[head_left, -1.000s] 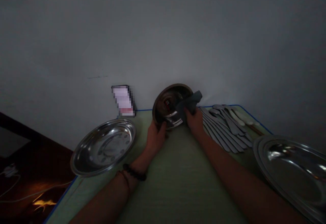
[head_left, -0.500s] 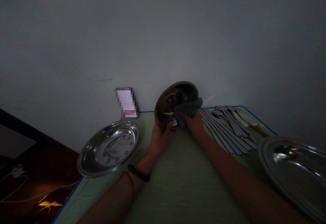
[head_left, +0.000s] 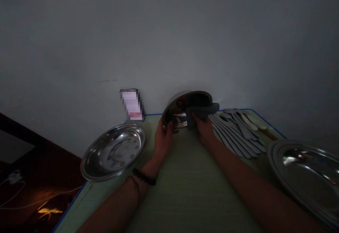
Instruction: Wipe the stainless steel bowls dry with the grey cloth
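Note:
A shiny metal bowl [head_left: 173,110] is held up tilted near the wall, its opening facing me. My left hand [head_left: 163,137] grips its lower left rim, thumb on the inner side and fingers behind. In my right hand [head_left: 203,128] is a dark grey cloth [head_left: 201,112], folded over the bowl's right rim and pressed against it. The fingers under the cloth are partly hidden. Just right of that hand, several flat metal cutlery handles [head_left: 233,137] lie fanned out on the table.
A metal basin [head_left: 91,158] sits on the green table [head_left: 185,197] at left, a large metal tray [head_left: 275,158] at right. Spoons [head_left: 242,125] lie at the back right. A blurred-out phone [head_left: 132,104] leans on the wall [head_left: 169,31]. White cable [head_left: 53,194] runs at lower left.
The bowl has tipped, so its opening looks narrower, and moved slightly right. My right hand and the cloth have shifted right along with it; my left hand still holds the rim.

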